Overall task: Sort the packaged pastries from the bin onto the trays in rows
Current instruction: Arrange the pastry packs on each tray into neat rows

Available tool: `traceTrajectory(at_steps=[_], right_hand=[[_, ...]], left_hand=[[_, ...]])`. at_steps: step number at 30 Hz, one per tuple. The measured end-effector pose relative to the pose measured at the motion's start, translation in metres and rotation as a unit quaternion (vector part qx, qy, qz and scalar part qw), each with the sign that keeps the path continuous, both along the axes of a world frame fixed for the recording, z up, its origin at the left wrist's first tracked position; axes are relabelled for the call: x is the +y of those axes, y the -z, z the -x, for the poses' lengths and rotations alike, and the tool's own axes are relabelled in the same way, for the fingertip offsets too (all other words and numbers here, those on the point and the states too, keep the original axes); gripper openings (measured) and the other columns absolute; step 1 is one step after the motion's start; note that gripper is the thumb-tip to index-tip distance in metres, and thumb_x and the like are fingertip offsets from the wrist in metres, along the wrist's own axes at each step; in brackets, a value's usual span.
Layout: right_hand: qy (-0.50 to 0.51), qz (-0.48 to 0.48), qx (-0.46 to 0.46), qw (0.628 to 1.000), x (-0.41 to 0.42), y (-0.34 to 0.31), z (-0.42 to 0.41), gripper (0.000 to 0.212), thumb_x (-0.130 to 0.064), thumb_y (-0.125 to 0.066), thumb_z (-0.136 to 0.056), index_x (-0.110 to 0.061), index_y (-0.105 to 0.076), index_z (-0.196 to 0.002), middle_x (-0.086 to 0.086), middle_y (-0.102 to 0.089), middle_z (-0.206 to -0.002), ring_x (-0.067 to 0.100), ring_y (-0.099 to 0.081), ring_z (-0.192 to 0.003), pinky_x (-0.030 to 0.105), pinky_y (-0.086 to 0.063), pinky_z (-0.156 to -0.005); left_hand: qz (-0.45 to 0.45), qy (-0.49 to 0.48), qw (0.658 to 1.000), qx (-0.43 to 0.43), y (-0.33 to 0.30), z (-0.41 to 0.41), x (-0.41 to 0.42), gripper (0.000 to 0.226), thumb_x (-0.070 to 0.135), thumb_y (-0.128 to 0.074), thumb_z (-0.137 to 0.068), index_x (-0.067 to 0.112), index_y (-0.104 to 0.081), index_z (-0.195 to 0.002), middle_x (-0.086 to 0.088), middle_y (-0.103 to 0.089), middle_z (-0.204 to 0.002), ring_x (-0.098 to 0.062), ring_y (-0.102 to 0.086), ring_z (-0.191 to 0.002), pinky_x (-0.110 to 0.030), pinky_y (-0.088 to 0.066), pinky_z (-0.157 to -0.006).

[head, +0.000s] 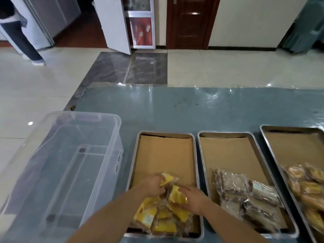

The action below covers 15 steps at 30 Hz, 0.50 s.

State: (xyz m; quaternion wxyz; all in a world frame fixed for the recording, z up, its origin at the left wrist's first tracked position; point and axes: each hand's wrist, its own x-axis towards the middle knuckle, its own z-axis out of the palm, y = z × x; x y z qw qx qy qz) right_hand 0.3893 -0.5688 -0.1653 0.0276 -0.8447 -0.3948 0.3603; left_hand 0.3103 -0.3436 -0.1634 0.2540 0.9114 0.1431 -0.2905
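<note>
Three metal trays lined with brown paper stand side by side on the table. The left tray (pixel 164 135) holds a heap of yellow-labelled pastry packets (pixel 157 216) at its near end. My left hand (pixel 152 185) grips one yellow packet (pixel 167 178) at the top of the heap. My right hand (pixel 193 199) rests flat on another yellow packet (pixel 176 195) beside it. The middle tray (pixel 228 135) carries dark brown packets (pixel 245 195). The right tray (pixel 291 128) carries golden-brown packets (pixel 308 186). A clear plastic bin (pixel 70 155) at the left looks empty.
The table has a blue-grey top under a clear film (pixel 175 106), with bare surface beyond the trays. The far halves of all three trays show only paper. A person (pixel 19 32) stands far off at the back left on the tiled floor.
</note>
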Motion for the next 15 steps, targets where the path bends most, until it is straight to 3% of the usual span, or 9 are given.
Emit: traceTrajectory(at_steps=[2, 4, 8, 12, 15], right_hand=[[-0.006, -0.008, -0.001, 1.0, 0.002, 0.002, -0.002, 0.073, -0.054, -0.061, -0.092, -0.03, -0.032, -0.155, -0.003, -0.032, -0.161, 0.023, -0.036, -0.142, 0.043, -0.031, -0.118], [-0.012, -0.011, 0.002, 1.0, 0.005, 0.003, -0.003, 0.073, -0.055, -0.06, -0.092, -0.03, -0.031, -0.155, -0.001, -0.034, -0.16, 0.025, -0.037, -0.142, 0.044, -0.031, -0.118], [0.002, -0.001, -0.013, 1.0, 0.012, 0.009, -0.006, 0.066, -0.043, -0.059, -0.096, -0.03, -0.033, -0.155, 0.0, -0.037, -0.157, 0.025, -0.036, -0.142, 0.044, -0.028, -0.119], [0.02, -0.015, -0.017, 1.0, 0.019, 0.017, -0.009, 0.063, -0.035, -0.055, -0.098, -0.032, -0.03, -0.156, -0.002, -0.032, -0.16, 0.023, -0.029, -0.147, 0.044, -0.025, -0.121], [0.017, -0.013, -0.021, 1.0, 0.026, 0.027, -0.013, 0.062, -0.035, -0.048, -0.102, -0.029, -0.024, -0.159, 0.0, -0.014, -0.168, 0.022, -0.009, -0.155, 0.048, -0.017, -0.124]], left_hand=[[0.035, -0.019, 0.999, -0.005, -0.008, -0.007, 0.014, 0.049, 0.039, -0.052, -0.095, 0.027, -0.052, -0.142, -0.001, -0.065, -0.125, -0.019, -0.063, -0.101, -0.032, -0.053, -0.086], [0.04, -0.044, 0.998, -0.02, -0.014, -0.017, 0.028, 0.044, 0.038, -0.047, -0.1, 0.029, -0.052, -0.143, -0.001, -0.066, -0.126, -0.02, -0.063, -0.102, -0.033, -0.053, -0.087], [-0.08, -0.089, 0.989, -0.082, -0.016, -0.032, 0.048, 0.045, 0.023, -0.042, -0.102, 0.027, -0.047, -0.146, -0.003, -0.06, -0.136, -0.026, -0.059, -0.116, -0.04, -0.05, -0.098], [-0.138, -0.068, 0.984, -0.089, 0.003, -0.022, 0.045, 0.057, 0.03, -0.05, -0.099, 0.026, -0.034, -0.154, -0.001, -0.034, -0.157, -0.029, -0.03, -0.143, -0.045, -0.027, -0.119], [-0.136, -0.017, 0.989, -0.06, 0.028, -0.008, 0.027, 0.05, 0.034, -0.036, -0.106, 0.028, -0.03, -0.155, -0.007, -0.021, -0.165, -0.034, -0.015, -0.151, -0.052, -0.011, -0.124]])
